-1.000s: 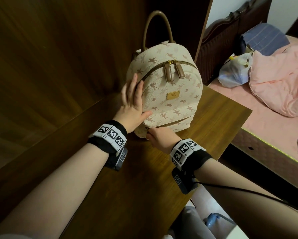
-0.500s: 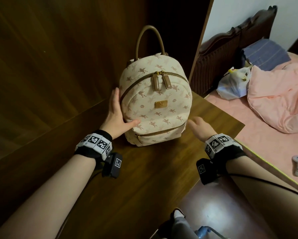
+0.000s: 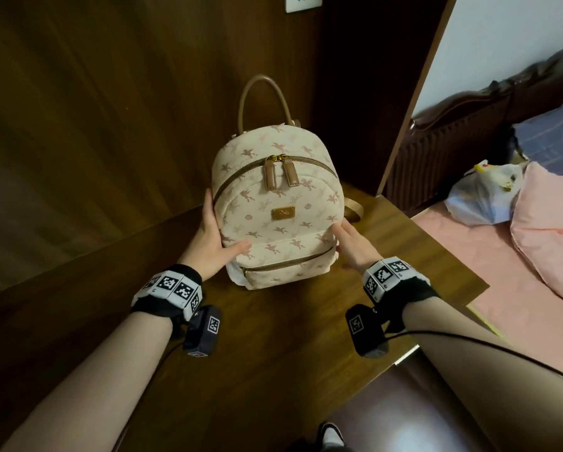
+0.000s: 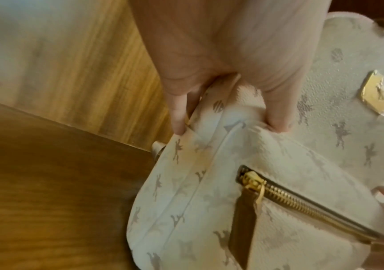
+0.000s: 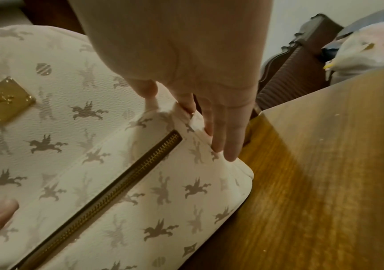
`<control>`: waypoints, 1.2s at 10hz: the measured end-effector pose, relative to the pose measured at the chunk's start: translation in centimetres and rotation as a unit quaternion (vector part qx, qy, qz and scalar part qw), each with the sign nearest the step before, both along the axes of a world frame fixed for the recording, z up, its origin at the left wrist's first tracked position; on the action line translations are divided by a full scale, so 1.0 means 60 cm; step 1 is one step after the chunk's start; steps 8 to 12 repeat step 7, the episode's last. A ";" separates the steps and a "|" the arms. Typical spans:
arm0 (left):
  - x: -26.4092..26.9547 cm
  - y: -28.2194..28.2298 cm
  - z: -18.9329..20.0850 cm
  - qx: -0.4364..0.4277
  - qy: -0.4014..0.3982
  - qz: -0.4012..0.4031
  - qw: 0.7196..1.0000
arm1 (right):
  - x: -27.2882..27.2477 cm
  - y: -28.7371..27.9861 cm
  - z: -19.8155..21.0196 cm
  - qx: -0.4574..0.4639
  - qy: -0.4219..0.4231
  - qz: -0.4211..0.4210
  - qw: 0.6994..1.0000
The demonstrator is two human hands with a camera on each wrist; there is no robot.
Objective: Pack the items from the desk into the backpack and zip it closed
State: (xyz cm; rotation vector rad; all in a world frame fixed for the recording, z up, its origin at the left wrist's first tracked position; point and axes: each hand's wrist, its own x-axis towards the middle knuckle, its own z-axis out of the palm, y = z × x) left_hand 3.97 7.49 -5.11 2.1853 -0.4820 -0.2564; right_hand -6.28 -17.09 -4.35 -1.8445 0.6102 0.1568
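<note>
A cream backpack (image 3: 273,223) with a winged-horse print stands upright on the wooden desk (image 3: 273,337), handle up. Its two main zip pulls (image 3: 280,172) meet at the top, and the front pocket zip (image 3: 286,261) is drawn across. My left hand (image 3: 212,234) lies against the bag's left side with straight fingers and its thumb across the front. In the left wrist view that hand (image 4: 221,54) presses into the side seam of the backpack (image 4: 209,201). My right hand (image 3: 351,243) touches the right side, and its straight fingers (image 5: 223,138) rest on the backpack (image 5: 94,164).
Dark wood panels close in the desk behind and to the left. The desk's right edge (image 3: 452,256) drops off toward a bed with a pink quilt (image 3: 550,230) and a plastic bag (image 3: 482,197). A dark glossy seat (image 3: 404,402) sits below the front edge.
My right hand left the bag's lower front, swung out to the right, and now touches the bag's right side. My left hand slid lower on the left side.
</note>
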 end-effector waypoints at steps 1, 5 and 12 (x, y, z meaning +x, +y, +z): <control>-0.007 0.009 -0.001 0.004 0.012 0.031 0.999 | 0.024 0.005 0.000 0.010 -0.002 0.018 1.000; -0.028 -0.006 -0.005 0.019 0.033 0.077 0.996 | 0.046 -0.023 -0.011 -0.046 -0.001 0.117 0.992; -0.062 -0.002 -0.009 0.027 0.048 0.135 0.989 | 0.032 -0.071 0.031 -0.151 -0.105 0.115 0.976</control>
